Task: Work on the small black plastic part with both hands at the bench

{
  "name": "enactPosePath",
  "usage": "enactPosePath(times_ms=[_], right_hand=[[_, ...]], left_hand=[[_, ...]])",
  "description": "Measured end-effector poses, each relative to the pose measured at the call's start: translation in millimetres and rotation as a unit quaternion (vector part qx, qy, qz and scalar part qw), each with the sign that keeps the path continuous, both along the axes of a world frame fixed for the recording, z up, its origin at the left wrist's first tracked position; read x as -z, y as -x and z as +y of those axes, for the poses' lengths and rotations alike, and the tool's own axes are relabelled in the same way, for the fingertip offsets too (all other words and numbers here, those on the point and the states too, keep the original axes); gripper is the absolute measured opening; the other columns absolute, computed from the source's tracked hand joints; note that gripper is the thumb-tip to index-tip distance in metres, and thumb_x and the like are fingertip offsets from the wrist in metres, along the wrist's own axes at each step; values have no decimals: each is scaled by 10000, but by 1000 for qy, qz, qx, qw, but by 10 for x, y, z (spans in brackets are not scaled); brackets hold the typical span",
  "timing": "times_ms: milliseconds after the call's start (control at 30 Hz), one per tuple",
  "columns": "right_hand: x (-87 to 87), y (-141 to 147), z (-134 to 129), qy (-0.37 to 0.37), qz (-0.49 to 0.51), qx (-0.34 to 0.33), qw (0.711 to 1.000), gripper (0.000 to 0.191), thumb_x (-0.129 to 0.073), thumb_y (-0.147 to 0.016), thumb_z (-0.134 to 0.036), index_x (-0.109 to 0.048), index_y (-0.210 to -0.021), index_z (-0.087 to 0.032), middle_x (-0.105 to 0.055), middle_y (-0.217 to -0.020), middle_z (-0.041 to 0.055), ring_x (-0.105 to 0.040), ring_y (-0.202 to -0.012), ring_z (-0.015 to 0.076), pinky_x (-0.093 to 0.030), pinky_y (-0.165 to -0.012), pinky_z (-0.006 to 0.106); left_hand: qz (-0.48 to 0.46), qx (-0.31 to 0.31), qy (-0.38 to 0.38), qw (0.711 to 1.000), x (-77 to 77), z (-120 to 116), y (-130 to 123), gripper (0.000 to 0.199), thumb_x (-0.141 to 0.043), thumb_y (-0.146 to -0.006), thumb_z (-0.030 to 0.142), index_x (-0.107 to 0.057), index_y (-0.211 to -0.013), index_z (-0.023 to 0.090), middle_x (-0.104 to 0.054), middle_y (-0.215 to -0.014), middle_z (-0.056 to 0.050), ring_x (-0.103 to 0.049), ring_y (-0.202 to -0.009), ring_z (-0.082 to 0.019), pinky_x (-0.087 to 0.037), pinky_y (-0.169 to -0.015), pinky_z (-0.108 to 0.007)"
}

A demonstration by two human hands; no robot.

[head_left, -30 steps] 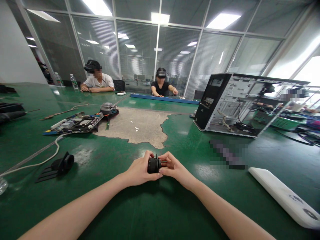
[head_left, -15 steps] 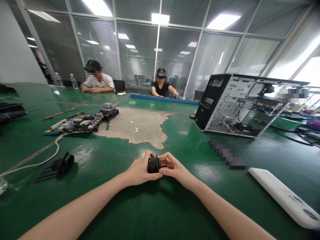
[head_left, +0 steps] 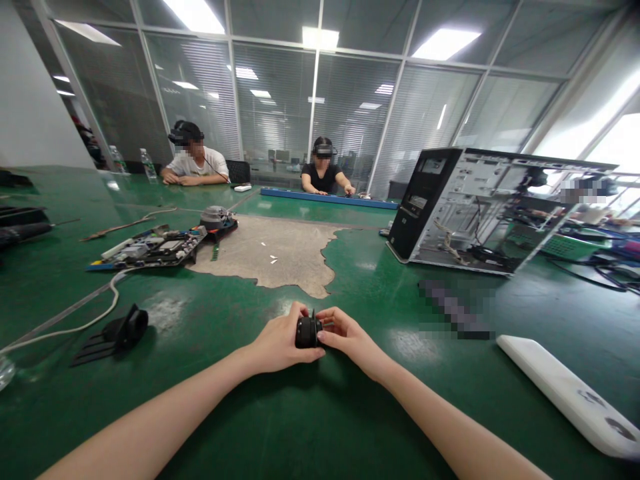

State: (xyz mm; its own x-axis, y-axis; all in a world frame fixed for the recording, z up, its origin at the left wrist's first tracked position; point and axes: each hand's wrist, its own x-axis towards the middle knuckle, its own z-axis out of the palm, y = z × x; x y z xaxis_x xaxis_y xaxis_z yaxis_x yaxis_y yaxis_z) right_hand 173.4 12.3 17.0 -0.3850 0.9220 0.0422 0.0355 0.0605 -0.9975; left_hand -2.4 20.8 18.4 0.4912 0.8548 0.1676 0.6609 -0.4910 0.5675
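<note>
A small black cylindrical part (head_left: 306, 333), with a thin disc-like rim on its right side, is between my two hands just above the green table (head_left: 225, 413). My left hand (head_left: 281, 339) is wrapped round its left side, thumb below and fingers above. The fingers of my right hand (head_left: 345, 331) are curled at the rim on its right side, with the fingertips touching it. The fingertips hide part of that rim.
A circuit board (head_left: 160, 247) and a black bracket (head_left: 120, 333) lie left. An open computer case (head_left: 450, 213) stands right, near a white long object (head_left: 565, 393). Two people sit across, behind a brown bare patch (head_left: 280, 247) and a blue bar (head_left: 325, 198).
The fingers of my right hand have shifted slightly at the rim, the thumb a little higher. My left hand keeps its grip on the black part.
</note>
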Motion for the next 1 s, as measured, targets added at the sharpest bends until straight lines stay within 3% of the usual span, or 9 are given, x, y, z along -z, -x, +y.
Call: enactPosePath(times_ms=[200, 500, 800, 1000], right_hand=[[-25, -18, -30, 7, 57, -44, 997, 327, -685, -630, -243, -462, -866, -212, -565, -899, -6, -554, -877, 151, -392, -828, 333], [46, 22, 7, -5, 34, 20, 999, 232, -629, -690, -301, -475, -832, -201, -552, -856, -6, -543, -809, 132, -413, -747, 286], [-11, -25, -13, -7, 34, -38, 999, 333, -691, -625, -271, -470, -862, -198, -559, -929, 5, -545, -885, 154, -401, -798, 310], [60, -6, 15, -13, 34, -6, 999, 239, -620, -695, -339, -481, -830, -199, -568, -841, -8, -553, -802, 137, -423, -748, 304]], left_hand=[[-6, 7, -4, 1000, 2, -1, 3, 510, -566, -649, 513, -330, -986, 211, -539, -817, -13, -564, -734, -210, -392, -612, -273], [3, 12, -13, 1000, 4, -2, 3, 529, -563, -647, 537, -325, -989, 212, -541, -811, -12, -561, -730, -213, -396, -629, -286], [1, 15, -11, 1000, 12, 7, 7, 521, -568, -652, 515, -321, -994, 209, -541, -805, -9, -563, -720, -208, -395, -621, -278], [10, 15, -24, 1000, 12, -2, 5, 527, -570, -645, 527, -320, -984, 211, -537, -805, -10, -560, -725, -211, -398, -630, -287]])
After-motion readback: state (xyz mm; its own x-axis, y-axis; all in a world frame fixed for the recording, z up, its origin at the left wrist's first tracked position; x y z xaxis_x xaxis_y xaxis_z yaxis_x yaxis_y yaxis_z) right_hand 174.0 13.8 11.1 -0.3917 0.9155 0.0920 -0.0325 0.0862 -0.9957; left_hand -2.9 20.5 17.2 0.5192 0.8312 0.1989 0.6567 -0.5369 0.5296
